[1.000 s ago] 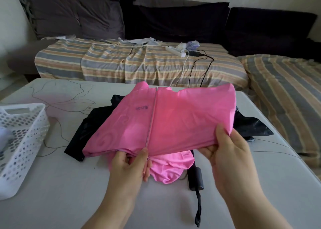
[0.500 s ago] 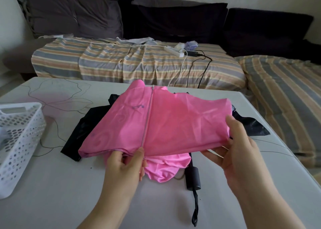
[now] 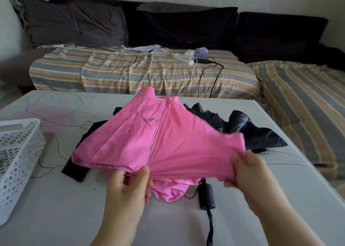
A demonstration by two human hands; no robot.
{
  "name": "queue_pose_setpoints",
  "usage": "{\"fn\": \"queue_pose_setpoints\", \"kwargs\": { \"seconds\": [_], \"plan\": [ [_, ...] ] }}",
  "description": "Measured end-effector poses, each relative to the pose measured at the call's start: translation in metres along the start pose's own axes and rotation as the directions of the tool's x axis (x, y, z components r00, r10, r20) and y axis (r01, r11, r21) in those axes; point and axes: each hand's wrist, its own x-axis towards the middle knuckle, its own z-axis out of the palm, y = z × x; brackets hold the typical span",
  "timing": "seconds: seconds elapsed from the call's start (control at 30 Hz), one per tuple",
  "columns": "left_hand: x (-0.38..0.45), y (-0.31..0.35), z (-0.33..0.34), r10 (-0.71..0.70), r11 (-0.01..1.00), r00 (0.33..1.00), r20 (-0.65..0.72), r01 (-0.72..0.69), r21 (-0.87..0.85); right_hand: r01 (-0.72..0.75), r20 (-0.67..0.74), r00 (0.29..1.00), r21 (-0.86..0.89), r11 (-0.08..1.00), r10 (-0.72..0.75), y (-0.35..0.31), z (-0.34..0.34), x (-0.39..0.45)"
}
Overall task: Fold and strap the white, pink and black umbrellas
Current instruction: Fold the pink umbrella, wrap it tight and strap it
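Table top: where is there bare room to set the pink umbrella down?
Bare patches on the table: near side between the white basket and left hand; far left corner. Centre is crowded by the pink umbrella over the black umbrella.

You have nothing here that reads as text: no label, brand, number or sign can be made out anywhere in the view. The nearest thing to one is a small dark purple mark point(image 3: 151, 120) on the canopy of the pink umbrella point(image 3: 130, 145), just left of its silver rib, and it is too smeared and small for you to tell whether it is lettering or a logo. The thin dark lines on the counter point(image 3: 61, 204) are a drawn flower pattern, not writing.
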Motion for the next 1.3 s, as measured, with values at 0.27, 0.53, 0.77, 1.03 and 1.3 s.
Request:
{"fn": "queue_pose_setpoints", "kwargs": {
  "seconds": [0.27, 0.53, 0.77, 1.03, 1.3],
  "plan": [
    [-0.003, 0.011, -0.014, -0.041, 0.999, 0.994, 0.097, 0.041, 0.003, 0.282, -0.124, 0.937, -0.279, 0.918, -0.325, -0.028, -0.012, 0.026],
    [0.001, 0.016, -0.012, -0.032, 0.997, 0.994, 0.106, 0.039, -0.059, 0.276, 0.170, 0.960, -0.446, 0.851, -0.223, -0.096, 0.043, 0.084],
    [0.002, 0.020, -0.018, 0.007, 0.999, 0.991, 0.132, -0.003, -0.033, 0.320, 0.256, 0.930, -0.214, 0.923, -0.263, -0.120, 0.063, 0.095],
    [0.000, 0.027, -0.018, 0.065, 0.997, 0.993, 0.101, -0.059, -0.054, 0.470, 0.045, 0.880, -0.227, 0.853, -0.473, -0.108, 0.071, 0.084],
    [-0.001, 0.023, -0.023, 0.058, 0.998, 0.989, 0.137, -0.054, -0.028, 0.361, 0.256, 0.917, -0.205, 0.910, -0.306, -0.129, 0.068, 0.086]
  ]
}}
